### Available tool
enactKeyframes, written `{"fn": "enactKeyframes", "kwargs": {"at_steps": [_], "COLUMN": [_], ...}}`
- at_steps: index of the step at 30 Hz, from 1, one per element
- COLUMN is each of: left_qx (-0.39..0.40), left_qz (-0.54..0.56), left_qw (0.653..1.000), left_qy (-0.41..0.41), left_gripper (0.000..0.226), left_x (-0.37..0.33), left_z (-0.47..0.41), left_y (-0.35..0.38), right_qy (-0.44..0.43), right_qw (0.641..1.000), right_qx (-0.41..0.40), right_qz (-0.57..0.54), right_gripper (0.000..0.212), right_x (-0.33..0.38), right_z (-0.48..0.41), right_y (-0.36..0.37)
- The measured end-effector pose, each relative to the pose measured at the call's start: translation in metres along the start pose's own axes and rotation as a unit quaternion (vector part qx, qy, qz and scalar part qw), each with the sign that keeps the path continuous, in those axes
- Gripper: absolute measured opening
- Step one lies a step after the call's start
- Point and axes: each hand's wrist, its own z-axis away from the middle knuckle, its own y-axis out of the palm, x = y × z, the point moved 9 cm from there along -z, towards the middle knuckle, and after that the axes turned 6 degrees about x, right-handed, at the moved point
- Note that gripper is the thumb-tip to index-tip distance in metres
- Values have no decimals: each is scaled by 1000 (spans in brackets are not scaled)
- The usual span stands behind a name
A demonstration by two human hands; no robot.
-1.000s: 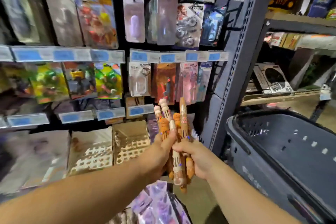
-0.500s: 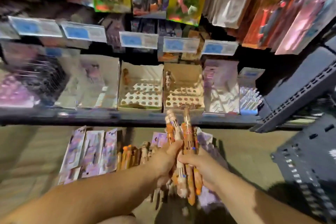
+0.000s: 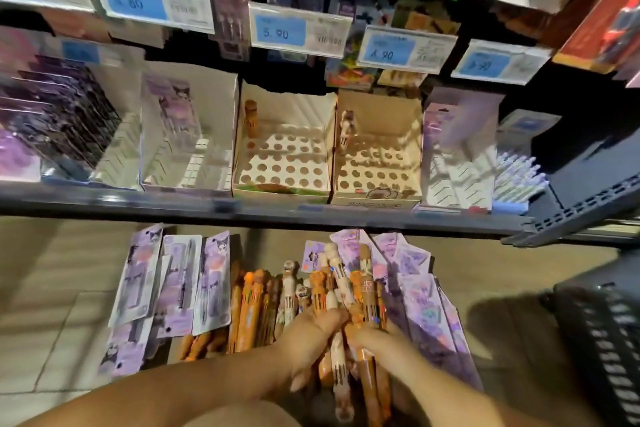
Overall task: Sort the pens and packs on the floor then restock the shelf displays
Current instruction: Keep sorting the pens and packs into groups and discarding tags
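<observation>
My left hand point(image 3: 308, 340) and my right hand point(image 3: 384, 347) together grip a bundle of orange and cream character pens point(image 3: 349, 291), held upright low over the floor. More orange pens point(image 3: 249, 308) lie in a heap on the floor just left of the bundle. Purple pen packs point(image 3: 180, 284) lie on the floor to the left, and other purple packs point(image 3: 422, 305) to the right. On the bottom shelf stand two cardboard display boxes with round holes, the left box point(image 3: 280, 163) and the right box point(image 3: 377, 170), each holding a single pen at its back.
The shelf's front edge point(image 3: 242, 208) runs across the view above the floor pile. A dark shopping basket point(image 3: 602, 333) stands at the right. Clear trays with purple packs point(image 3: 69, 128) fill the shelf's left part. Price tags point(image 3: 298, 31) hang above.
The view has dropped from the upper hanging displays to the bottom shelf and floor. Both hands, still holding the pen bundle, have come down close to the floor pile.
</observation>
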Motion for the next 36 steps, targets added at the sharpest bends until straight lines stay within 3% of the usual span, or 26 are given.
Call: {"fn": "enactKeyframes", "kwargs": {"at_steps": [6,8,10,13,15,19,22,26,32,36], "left_qx": [25,29,37,23,2,-23,-23,-39,-66,-78], "left_qz": [6,-11,-17,18,28,60,64,62,2,-26], "left_qw": [999,999,997,994,992,992,992,994,997,996], "left_qy": [-36,-44,-71,-110,-122,-110,-103,-86,-50,-34], "left_gripper": [11,23,44,14,13,12,8,53,52,25], "left_x": [9,12,19,34,40,43,40,38,30,29], "left_z": [-12,-14,-14,-14,-12,-17,-17,-18,-18,-21], "left_y": [0,1,2,-3,-8,-20,-24,-35,-48,-52], "right_qy": [49,59,59,71,81,93,103,123,154,158], "right_qw": [993,990,990,988,986,982,978,976,978,980], "right_qx": [-9,-6,-17,-24,-26,-25,-19,-24,-13,14], "right_qz": [-108,-126,-129,-137,-145,-161,-183,-179,-139,-121], "right_gripper": [29,43,35,35,39,18,28,31,36,39], "right_x": [-33,-44,-52,-59,-65,-66,-68,-70,-66,-65], "right_z": [-8,-10,-9,-9,-11,-13,-16,-19,-18,-9], "right_y": [-1,-2,-6,-10,-10,-10,-10,-10,-6,-5]}}
